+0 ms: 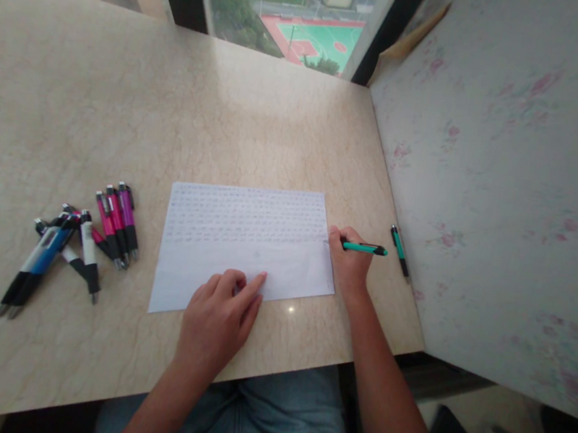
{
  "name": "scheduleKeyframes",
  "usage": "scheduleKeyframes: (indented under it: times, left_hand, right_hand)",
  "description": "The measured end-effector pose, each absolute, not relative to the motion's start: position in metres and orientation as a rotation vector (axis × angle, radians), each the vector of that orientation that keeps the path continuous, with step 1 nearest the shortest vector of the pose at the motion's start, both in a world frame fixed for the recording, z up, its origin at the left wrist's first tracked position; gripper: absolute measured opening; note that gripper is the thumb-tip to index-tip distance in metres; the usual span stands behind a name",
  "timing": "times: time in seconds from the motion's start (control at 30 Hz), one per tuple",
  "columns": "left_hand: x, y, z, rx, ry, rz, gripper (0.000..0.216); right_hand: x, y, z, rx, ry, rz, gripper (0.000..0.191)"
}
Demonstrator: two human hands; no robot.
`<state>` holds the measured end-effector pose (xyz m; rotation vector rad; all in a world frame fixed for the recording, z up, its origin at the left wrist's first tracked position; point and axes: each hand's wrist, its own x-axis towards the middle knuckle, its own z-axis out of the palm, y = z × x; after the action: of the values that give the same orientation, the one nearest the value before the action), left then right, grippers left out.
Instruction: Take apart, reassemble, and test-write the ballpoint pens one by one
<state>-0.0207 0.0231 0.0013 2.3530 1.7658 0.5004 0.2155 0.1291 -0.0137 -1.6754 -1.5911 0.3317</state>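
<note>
A white sheet of paper (245, 250) covered with lines of handwriting lies on the beige marble-look desk (119, 109). My left hand (221, 315) rests on the sheet's lower edge, its fingers loosely curled and its forefinger pressing the paper flat. My right hand (349, 259) sits at the sheet's right edge, closed around a teal pen (366, 248) whose tip touches the paper near the end of a written line.
A pile of several pens (79, 242), pink, purple, blue and white, lies to the left of the sheet. Another teal pen (400, 250) lies by the patterned wall (517, 194) on the right. A window runs along the desk's far edge.
</note>
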Motion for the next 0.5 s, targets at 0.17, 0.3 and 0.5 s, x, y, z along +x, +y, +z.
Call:
scheduleKeyframes:
  times: [0.17, 0.3, 0.5]
  left_hand:
    - [-0.0207, 0.0223, 0.0029, 2.35, 1.768, 0.487, 0.034]
    - [-0.0199, 0.0235, 0.0041, 2.361, 1.771, 0.473, 0.033]
    - [-0.0201, 0.0226, 0.0026, 2.363, 1.776, 0.48, 0.034]
  right_hand:
    - [0.216, 0.1286, -0.0143, -1.682, -1.593, 0.324, 0.035]
    - [0.2158, 0.1293, -0.0148, -1.701, -1.597, 0.31, 0.036]
    - [0.2177, 0.1303, -0.0151, -1.708, -1.607, 0.255, 0.035]
